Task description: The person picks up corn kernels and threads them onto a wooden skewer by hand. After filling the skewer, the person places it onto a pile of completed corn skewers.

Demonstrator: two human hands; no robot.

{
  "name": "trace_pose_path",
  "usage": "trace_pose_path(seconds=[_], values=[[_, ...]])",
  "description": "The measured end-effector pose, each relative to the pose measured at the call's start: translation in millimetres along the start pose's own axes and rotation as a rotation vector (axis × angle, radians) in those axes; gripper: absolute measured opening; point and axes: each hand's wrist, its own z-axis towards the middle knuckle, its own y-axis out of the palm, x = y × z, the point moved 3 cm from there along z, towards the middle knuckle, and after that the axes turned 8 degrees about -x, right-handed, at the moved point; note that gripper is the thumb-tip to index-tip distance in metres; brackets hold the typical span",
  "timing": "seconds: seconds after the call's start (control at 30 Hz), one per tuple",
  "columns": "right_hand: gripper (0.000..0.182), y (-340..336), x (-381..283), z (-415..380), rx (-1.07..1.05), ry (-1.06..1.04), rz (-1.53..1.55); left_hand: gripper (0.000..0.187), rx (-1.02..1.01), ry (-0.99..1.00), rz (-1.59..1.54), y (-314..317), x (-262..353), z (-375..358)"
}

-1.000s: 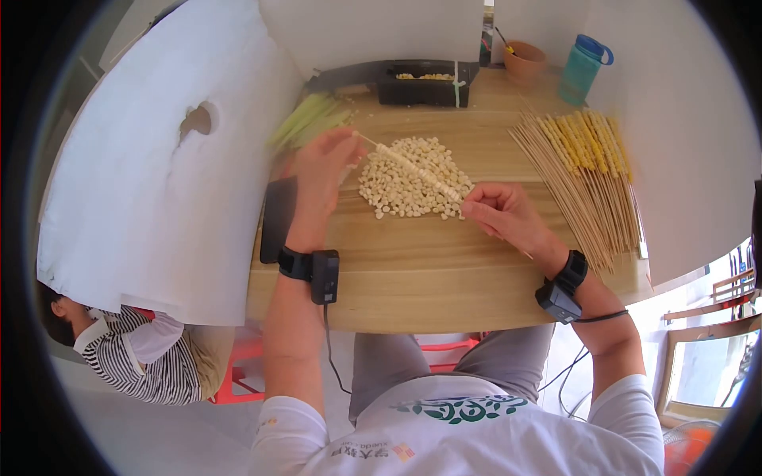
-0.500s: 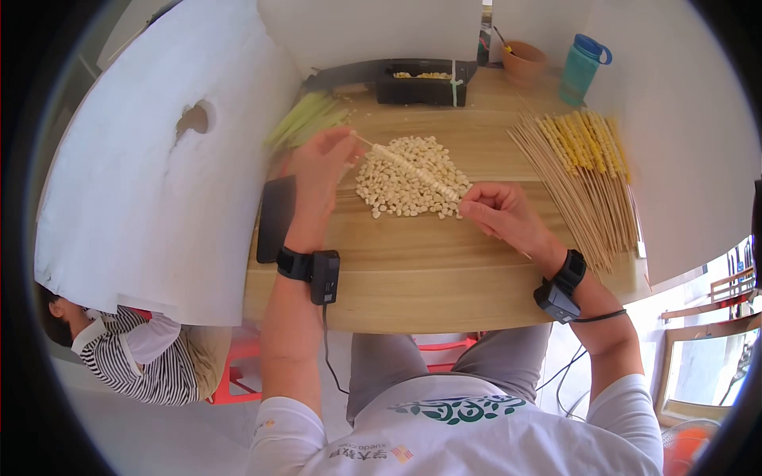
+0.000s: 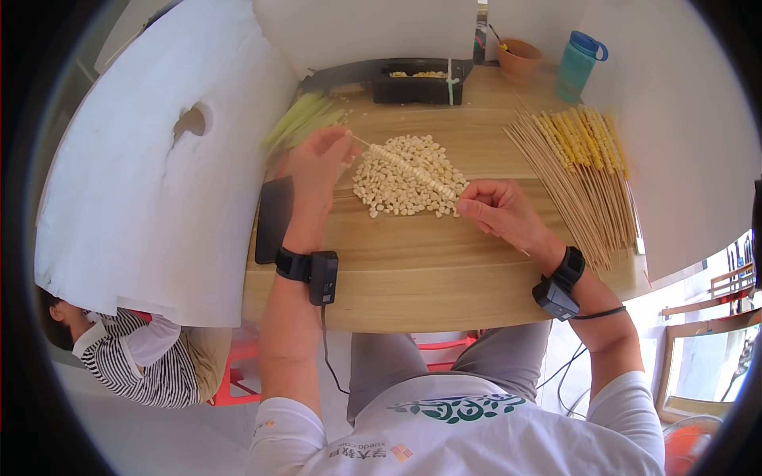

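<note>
A wooden skewer [image 3: 359,140] slants above the table, strung with a row of pale corn kernels [image 3: 413,171] along its middle. My right hand [image 3: 504,213] is closed around its lower end, with the stick's end poking out below the palm. At the upper end, my left hand [image 3: 321,155] pinches what looks like a small pale corn kernel at the tip; the fingers partly hide it. Directly beneath lies a heap of loose kernels [image 3: 389,194] on the wooden table [image 3: 381,289].
Bare sticks [image 3: 567,214] and skewers of yellow kernels [image 3: 583,143] lie at right. A blue bottle [image 3: 577,67], clay pot [image 3: 520,59] and black box [image 3: 417,89] stand behind. Green husks [image 3: 305,115] and a dark flat object [image 3: 275,222] are left. Another person [image 3: 143,353] sits beyond the white partition [image 3: 151,198].
Both hands and the skewer keep nearly the same pose. The whole view has shifted very slightly.
</note>
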Motion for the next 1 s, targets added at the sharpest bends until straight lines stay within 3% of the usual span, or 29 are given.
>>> trace_pose_path(seconds=[0.6,0.9,1.0], values=[[0.016,1.5,-3.8,0.6,0.000,-0.020,0.000,0.017,-0.017,-0.044,-0.181,-1.5,-6.5,0.9],[0.016,0.8,-1.9,1.1,-0.003,-0.013,0.002,0.015,-0.002,0.000,-0.087,-0.9,-3.9,0.1],[0.016,0.1,-2.4,0.5,0.001,-0.003,-0.005,0.013,0.001,0.075,0.129,1.1,-0.6,-0.4]])
